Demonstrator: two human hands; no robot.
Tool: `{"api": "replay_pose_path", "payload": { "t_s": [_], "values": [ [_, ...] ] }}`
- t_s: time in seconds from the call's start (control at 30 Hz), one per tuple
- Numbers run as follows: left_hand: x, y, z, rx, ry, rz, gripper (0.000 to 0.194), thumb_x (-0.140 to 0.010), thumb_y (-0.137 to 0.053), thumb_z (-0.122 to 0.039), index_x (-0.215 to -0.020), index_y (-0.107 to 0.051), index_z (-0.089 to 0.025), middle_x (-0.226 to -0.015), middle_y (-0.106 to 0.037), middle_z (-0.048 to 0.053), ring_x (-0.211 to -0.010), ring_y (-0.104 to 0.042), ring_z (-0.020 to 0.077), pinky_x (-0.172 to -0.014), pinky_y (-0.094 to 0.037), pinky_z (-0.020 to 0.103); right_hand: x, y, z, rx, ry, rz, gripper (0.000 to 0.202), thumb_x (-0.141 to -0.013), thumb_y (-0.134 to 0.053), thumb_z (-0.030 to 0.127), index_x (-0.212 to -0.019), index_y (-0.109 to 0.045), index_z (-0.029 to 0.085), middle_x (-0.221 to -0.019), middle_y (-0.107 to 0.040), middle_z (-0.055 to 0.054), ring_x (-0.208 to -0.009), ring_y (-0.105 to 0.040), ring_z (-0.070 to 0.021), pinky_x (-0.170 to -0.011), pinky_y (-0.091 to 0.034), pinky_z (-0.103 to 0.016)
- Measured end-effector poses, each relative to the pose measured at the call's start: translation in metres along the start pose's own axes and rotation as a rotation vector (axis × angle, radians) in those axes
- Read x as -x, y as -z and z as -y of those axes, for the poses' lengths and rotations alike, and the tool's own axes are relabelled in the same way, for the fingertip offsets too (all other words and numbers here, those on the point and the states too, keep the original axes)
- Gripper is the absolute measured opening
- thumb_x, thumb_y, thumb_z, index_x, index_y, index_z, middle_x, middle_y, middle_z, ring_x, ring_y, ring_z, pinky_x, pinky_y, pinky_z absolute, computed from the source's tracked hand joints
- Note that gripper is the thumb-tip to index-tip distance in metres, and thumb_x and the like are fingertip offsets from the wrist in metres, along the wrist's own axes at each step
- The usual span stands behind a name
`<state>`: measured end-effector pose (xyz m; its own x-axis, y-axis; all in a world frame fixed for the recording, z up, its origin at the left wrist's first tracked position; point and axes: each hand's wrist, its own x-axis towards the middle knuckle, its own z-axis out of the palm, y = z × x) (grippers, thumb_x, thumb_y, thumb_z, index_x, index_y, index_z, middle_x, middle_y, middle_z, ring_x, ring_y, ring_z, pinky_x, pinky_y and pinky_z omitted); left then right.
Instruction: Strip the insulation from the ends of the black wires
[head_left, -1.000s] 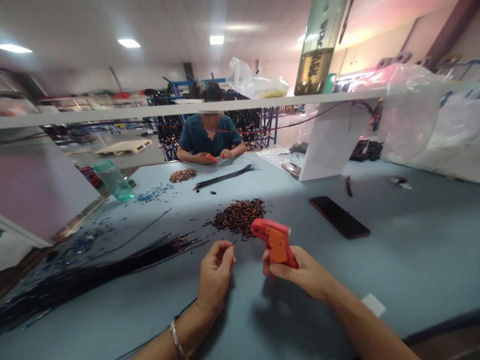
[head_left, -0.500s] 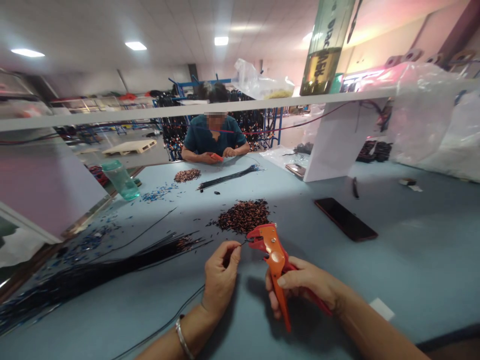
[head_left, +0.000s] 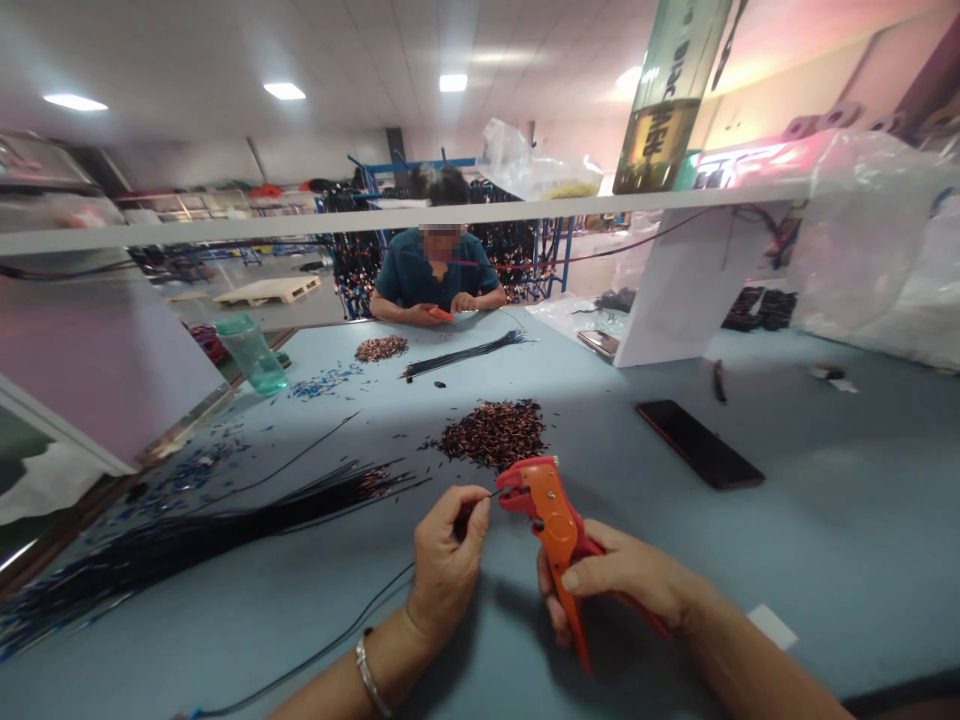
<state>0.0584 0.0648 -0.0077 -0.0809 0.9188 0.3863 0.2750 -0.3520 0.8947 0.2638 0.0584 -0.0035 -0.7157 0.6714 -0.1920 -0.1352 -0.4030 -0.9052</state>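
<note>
Between thumb and forefinger, my left hand (head_left: 448, 550) pinches a thin black wire (head_left: 352, 622) near its end. The wire's tip is at the jaws of an orange and red wire stripper (head_left: 551, 515); whether the jaws grip it is too small to tell. My right hand (head_left: 619, 575) is wrapped around the stripper's handles. Just behind the tool lies a pile of short black and copper-coloured offcuts (head_left: 491, 432). To the left of my left hand stretches a bundle of black wires (head_left: 247, 535), with bared copper ends towards the pile.
A dark phone (head_left: 699, 443) lies at the right. Blue scraps (head_left: 326, 382) and a green cup (head_left: 251, 355) are at the left. Across the table a co-worker (head_left: 439, 270) holds an orange tool, behind another wire bundle (head_left: 465, 355). A white shelf (head_left: 420, 215) spans above, carrying a bottle (head_left: 664, 120).
The whole view has shifted slightly to the right and down. My hands keep nearly the same pose, with the wire tip still at the stripper's jaws.
</note>
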Motion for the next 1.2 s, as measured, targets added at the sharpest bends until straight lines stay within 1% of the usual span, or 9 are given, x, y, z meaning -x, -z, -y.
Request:
{"api": "replay_pose_path", "payload": {
  "t_s": [0.23, 0.47, 0.73, 0.93, 1.13, 1.2],
  "values": [
    [0.0029, 0.0017, 0.0026, -0.046, -0.061, 0.015, 0.015, -0.088, -0.059, -0.027, -0.080, -0.068, -0.018, -0.069, -0.060, -0.001, -0.062, -0.051, 0.0128, -0.061, -0.041, 0.021, 0.0001, -0.0014, 0.0007, 0.009, 0.019, -0.008, 0.025, -0.072, -0.072, 0.032, -0.087, -0.065, 0.012, -0.069, -0.071, -0.005, -0.062, -0.068, -0.0192, -0.062, -0.053, -0.032],
    [0.0019, 0.0010, 0.0022, -0.063, -0.099, 0.016, 0.014, -0.088, -0.058, -0.025, -0.082, -0.068, -0.018, -0.068, -0.060, -0.001, -0.060, -0.051, 0.0123, -0.059, -0.041, 0.020, 0.0000, -0.0020, 0.0019, 0.014, 0.021, -0.023, 0.026, -0.071, -0.072, 0.032, -0.086, -0.065, 0.012, -0.068, -0.071, -0.006, -0.061, -0.068, -0.0196, -0.062, -0.053, -0.034],
    [0.0014, 0.0018, -0.0046, -0.084, -0.133, 0.033, 0.016, -0.089, -0.056, -0.024, -0.081, -0.068, -0.017, -0.066, -0.057, -0.002, -0.057, -0.048, 0.0106, -0.056, -0.040, 0.019, 0.0014, -0.0038, 0.0031, 0.035, 0.017, -0.021, 0.024, -0.071, -0.071, 0.032, -0.086, -0.065, 0.013, -0.069, -0.071, -0.005, -0.063, -0.068, -0.0193, -0.064, -0.052, -0.033],
    [0.0003, 0.0021, -0.0045, -0.106, -0.207, 0.033, 0.015, -0.089, -0.056, -0.022, -0.080, -0.067, -0.016, -0.064, -0.053, -0.003, -0.055, -0.045, 0.0092, -0.053, -0.038, 0.018, 0.0003, -0.0042, 0.0013, 0.043, 0.019, -0.043, 0.025, -0.070, -0.072, 0.032, -0.084, -0.064, 0.013, -0.066, -0.071, -0.005, -0.060, -0.066, -0.0189, -0.063, -0.051, -0.033],
    [0.0006, 0.0021, -0.0044, -0.083, -0.158, 0.044, 0.016, -0.090, -0.055, -0.023, -0.082, -0.067, -0.016, -0.065, -0.055, -0.003, -0.055, -0.046, 0.0094, -0.053, -0.038, 0.018, 0.0001, -0.0046, 0.0009, 0.046, 0.038, -0.053, 0.024, -0.070, -0.072, 0.033, -0.081, -0.065, 0.013, -0.067, -0.071, -0.006, -0.061, -0.066, -0.0187, -0.064, -0.051, -0.033],
    [0.0005, 0.0023, -0.0045, -0.078, -0.161, 0.044, 0.016, -0.090, -0.056, -0.023, -0.081, -0.067, -0.016, -0.064, -0.055, -0.003, -0.055, -0.046, 0.0094, -0.052, -0.038, 0.018, 0.0006, -0.0053, 0.0013, 0.057, 0.044, -0.060, 0.024, -0.070, -0.073, 0.034, -0.081, -0.065, 0.013, -0.067, -0.071, -0.005, -0.061, -0.065, -0.0183, -0.064, -0.051, -0.032]
  ]
}}
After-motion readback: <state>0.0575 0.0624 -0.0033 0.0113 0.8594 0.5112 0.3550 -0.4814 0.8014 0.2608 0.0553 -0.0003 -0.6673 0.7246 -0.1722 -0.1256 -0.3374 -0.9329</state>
